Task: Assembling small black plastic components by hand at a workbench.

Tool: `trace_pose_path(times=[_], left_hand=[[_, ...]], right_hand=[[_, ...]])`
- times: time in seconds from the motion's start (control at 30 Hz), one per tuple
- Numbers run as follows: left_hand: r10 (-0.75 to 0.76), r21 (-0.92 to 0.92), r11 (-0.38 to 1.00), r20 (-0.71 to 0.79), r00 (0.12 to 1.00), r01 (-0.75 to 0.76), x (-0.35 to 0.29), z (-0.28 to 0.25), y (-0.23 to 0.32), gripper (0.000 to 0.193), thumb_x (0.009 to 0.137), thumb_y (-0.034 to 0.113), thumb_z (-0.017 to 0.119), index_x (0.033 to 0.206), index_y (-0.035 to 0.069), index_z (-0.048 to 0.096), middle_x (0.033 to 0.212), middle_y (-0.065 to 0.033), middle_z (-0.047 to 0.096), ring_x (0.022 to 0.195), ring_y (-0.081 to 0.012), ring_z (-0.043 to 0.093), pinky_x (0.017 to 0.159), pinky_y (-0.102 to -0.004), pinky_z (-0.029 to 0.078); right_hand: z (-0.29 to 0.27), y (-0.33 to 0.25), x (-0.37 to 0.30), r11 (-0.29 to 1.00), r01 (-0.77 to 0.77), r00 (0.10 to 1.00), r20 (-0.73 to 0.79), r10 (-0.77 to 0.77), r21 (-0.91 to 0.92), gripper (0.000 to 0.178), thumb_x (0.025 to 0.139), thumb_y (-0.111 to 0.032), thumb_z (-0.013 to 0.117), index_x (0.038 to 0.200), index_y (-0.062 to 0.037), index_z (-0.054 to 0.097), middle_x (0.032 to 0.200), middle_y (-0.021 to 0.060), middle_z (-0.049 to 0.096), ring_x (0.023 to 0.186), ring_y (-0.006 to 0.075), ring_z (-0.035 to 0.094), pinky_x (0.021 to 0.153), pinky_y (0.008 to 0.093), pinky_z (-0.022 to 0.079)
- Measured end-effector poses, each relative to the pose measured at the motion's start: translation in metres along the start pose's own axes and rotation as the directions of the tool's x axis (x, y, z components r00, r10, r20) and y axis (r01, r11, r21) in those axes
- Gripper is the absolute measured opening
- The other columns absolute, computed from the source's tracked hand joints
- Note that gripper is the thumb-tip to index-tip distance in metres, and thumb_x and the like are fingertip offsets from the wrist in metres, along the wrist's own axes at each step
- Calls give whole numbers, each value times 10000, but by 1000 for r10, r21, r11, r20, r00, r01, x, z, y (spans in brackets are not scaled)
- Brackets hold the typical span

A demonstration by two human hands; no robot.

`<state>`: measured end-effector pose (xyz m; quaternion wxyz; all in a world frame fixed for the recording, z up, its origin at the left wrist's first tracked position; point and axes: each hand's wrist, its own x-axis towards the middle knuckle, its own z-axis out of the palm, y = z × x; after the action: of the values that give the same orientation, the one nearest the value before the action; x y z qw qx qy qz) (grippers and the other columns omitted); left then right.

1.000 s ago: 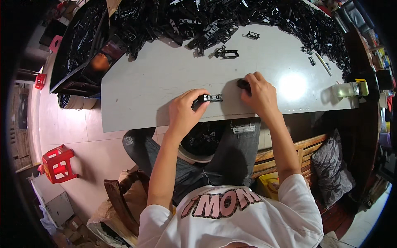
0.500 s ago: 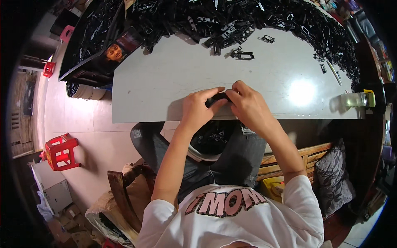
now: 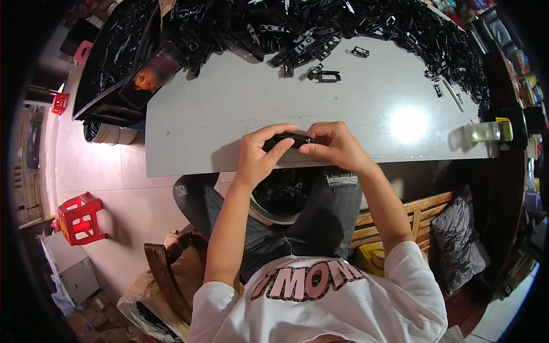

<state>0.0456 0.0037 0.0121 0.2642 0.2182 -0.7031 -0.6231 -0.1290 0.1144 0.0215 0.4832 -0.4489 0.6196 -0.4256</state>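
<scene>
Near the table's front edge, both my hands hold one small black plastic part point(image 3: 296, 140). My left hand point(image 3: 262, 151) wraps around its left end, with the thumb lying along the front of it. At its right end, my right hand point(image 3: 338, 146) pinches it between thumb and fingers. Part of the piece is hidden by my fingers, so its full shape does not show. Farther back on the grey table point(image 3: 200, 114) lie a loose black frame-like part point(image 3: 329, 76) and a smaller one point(image 3: 360, 52).
A large heap of black plastic parts point(image 3: 229, 40) covers the table's far side. A phone point(image 3: 154, 74) leans at the left. At the right are a thin stick point(image 3: 453, 95) and a clear jar point(image 3: 485, 132). Between my legs stands a bucket point(image 3: 269, 217) of black pieces.
My right hand has turned, and its fingers now grip the right end of the black part. More of the part shows between my hands. The whole view has shifted slightly.
</scene>
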Motion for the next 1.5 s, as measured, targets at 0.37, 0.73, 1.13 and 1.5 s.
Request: trace_pose_path(times=[0.37, 0.73, 1.13, 1.5], left_hand=[[1, -15, 1000, -98, 995, -3, 3, 1, -3, 149, 807, 87, 674, 795, 17, 542, 734, 8, 548, 658, -46, 493, 597, -201, 400], [269, 549, 826, -188, 945, -126, 118, 38, -5, 181, 835, 140, 640, 987, 42, 635, 974, -108, 637, 817, -237, 634, 730, -348, 494], [164, 661, 742, -13, 986, -115, 105, 50, -1, 174, 802, 190, 678, 927, 104, 593, 963, -64, 584, 799, -313, 620, 669, -420, 495], [191, 872, 479, -212, 958, 97, 132, -11, -19, 241, 811, 194, 656, 1018, 79, 605, 1033, -81, 573, 884, -323, 619, 728, -420, 500]], right_hand=[[-61, 16, 45, 634, 90, 741, -374, -558, -768, 223, 840, -53, 590, 1060, -45, 632, 931, 106, 610, 703, 214, 573, 631, 300, 473], [-82, 26, 6, 883, 99, 822, -462, -333, -460, 238, 835, 18, 570, 1060, -15, 639, 879, 54, 593, 609, 121, 509, 549, 250, 406], [-97, 8, -14, 991, -132, 867, -488, 104, -22, 147, 813, 10, 608, 953, -30, 595, 854, -6, 523, 574, 40, 465, 500, 200, 338], [-95, 20, -7, 877, -132, 843, -517, -146, -463, 170, 799, -8, 637, 968, -9, 651, 935, 46, 551, 620, 92, 512, 550, 231, 414]])
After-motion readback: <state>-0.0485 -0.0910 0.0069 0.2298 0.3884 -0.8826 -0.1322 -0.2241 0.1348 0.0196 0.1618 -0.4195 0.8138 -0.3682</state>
